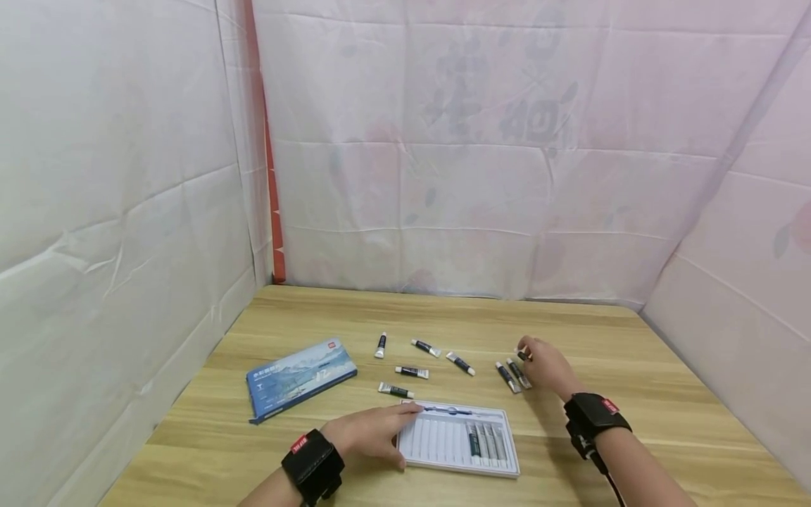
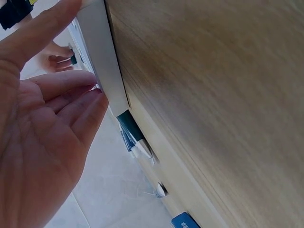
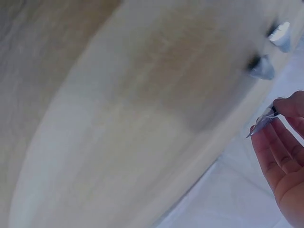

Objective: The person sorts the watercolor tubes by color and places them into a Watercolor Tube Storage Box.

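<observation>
My left hand (image 1: 374, 431) holds the left end of a white plastic paint tray (image 1: 461, 470), thumb and fingers spread along its rim. Several paint tubes (image 1: 486, 445) fill slots on the tray's right side; slots further left are bare. Along its top groove lies a thin blue brush (image 1: 453, 410). Over the table to the right, my right hand (image 1: 550, 367) pinches a small paint tube (image 3: 264, 121) between thumb and fingers, its flat silver end sticking out in the right wrist view. Two tubes, one dark-labelled (image 1: 507, 377) and its neighbour (image 1: 519, 373), lie just left of that hand.
Several more tubes lie scattered beyond the tray, among them one near its top left corner (image 1: 396, 390) and another further back (image 1: 381, 345). A blue cardboard box (image 1: 300, 380) lies at the left. Pale cloth (image 1: 405, 176) hangs around the wooden table (image 1: 209, 451).
</observation>
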